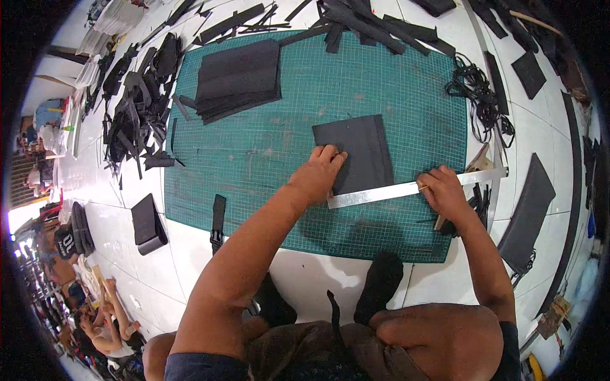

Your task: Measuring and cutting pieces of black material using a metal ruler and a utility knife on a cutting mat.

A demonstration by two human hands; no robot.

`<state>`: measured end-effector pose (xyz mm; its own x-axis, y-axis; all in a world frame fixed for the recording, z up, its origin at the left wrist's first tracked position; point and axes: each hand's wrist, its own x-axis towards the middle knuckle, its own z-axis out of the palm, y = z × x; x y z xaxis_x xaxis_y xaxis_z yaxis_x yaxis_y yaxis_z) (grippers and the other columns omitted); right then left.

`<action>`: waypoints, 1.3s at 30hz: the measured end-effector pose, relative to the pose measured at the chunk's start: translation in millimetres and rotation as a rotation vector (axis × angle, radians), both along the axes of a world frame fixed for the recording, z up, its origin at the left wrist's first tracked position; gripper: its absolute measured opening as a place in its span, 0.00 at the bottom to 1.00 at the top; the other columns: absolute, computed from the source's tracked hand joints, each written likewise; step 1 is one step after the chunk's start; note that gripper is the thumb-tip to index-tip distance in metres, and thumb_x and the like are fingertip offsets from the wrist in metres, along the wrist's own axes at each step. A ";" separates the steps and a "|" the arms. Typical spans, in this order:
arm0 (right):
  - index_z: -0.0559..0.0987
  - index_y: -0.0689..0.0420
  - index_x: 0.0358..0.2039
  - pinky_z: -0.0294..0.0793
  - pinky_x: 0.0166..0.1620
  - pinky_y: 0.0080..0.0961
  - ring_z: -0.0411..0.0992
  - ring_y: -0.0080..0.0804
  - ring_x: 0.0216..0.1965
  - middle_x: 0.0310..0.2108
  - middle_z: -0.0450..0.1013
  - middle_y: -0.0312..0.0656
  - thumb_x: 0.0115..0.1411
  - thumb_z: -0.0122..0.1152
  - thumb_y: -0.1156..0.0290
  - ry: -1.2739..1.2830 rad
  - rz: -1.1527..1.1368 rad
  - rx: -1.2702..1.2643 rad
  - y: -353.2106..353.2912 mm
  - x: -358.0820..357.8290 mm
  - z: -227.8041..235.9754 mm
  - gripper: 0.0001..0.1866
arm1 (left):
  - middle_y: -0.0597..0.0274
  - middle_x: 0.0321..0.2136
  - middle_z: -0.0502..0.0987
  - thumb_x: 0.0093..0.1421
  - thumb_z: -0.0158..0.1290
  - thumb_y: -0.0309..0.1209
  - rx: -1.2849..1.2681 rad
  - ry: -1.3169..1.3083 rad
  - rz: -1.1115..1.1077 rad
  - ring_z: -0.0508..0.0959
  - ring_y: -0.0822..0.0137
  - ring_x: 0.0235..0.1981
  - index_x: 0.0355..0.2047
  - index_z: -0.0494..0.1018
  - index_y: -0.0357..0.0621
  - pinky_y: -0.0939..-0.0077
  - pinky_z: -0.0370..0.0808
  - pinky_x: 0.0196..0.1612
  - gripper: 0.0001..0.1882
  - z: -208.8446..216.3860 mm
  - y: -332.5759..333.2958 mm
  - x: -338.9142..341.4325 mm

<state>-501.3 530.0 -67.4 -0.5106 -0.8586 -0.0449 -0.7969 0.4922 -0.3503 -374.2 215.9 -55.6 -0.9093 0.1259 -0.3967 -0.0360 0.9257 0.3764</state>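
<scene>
Head camera: metal ruler (pixel 375 195) along the near edge of a dark panel (pixel 359 149)

The panel lies right of centre on a green gridded cutting mat (pixel 254 165), which is spread on a white tiled floor (pixel 114 238). The left hand (pixel 316 173) rests its bent fingers on the panel's left side; whether its grip pinches or only presses, I cannot tell. The right hand (pixel 441 190) has its grip closed around the ruler, whose far end reaches past the mat's right edge. A stack of dark sheets (pixel 238 76) sits at the mat's upper left, near heaped black scraps (pixel 133 105). Tangled black cords (pixel 476 95) lie over the right edge. A buckled strap (pixel 218 214) crosses the near-left border.
</scene>
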 end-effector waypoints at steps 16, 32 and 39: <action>0.77 0.61 0.40 0.70 0.50 0.35 0.72 0.40 0.45 0.37 0.73 0.47 0.69 0.46 0.62 -0.548 -0.350 -0.481 -49.6 44.9 21.0 0.16 | 0.51 0.56 0.62 0.39 0.71 0.29 -0.065 0.022 -0.015 0.64 0.48 0.59 0.62 0.59 0.42 0.63 0.72 0.60 0.50 -0.3 5.8 -2.8; 0.77 0.61 0.43 0.73 0.43 0.31 0.75 0.37 0.39 0.37 0.75 0.46 0.65 0.55 0.70 -0.662 -0.283 -0.401 -70.2 73.7 -24.7 0.10 | 0.53 0.56 0.62 0.43 0.66 0.24 -0.122 -0.001 -0.030 0.63 0.53 0.60 0.62 0.59 0.40 0.68 0.76 0.56 0.45 2.0 6.0 -1.7; 0.76 0.61 0.42 0.73 0.44 0.32 0.74 0.39 0.40 0.38 0.75 0.45 0.64 0.56 0.71 -0.658 -0.296 -0.388 -72.6 73.0 -20.3 0.09 | 0.52 0.56 0.62 0.46 0.64 0.24 -0.122 0.034 -0.038 0.62 0.52 0.61 0.63 0.59 0.39 0.69 0.76 0.56 0.42 -1.0 4.6 0.7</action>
<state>-428.4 457.4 -87.6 -0.6918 -0.7081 -0.1416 -0.2248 0.3975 -0.8896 -373.6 220.4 -56.7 -0.9180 0.1136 -0.3800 0.0113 0.9653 0.2610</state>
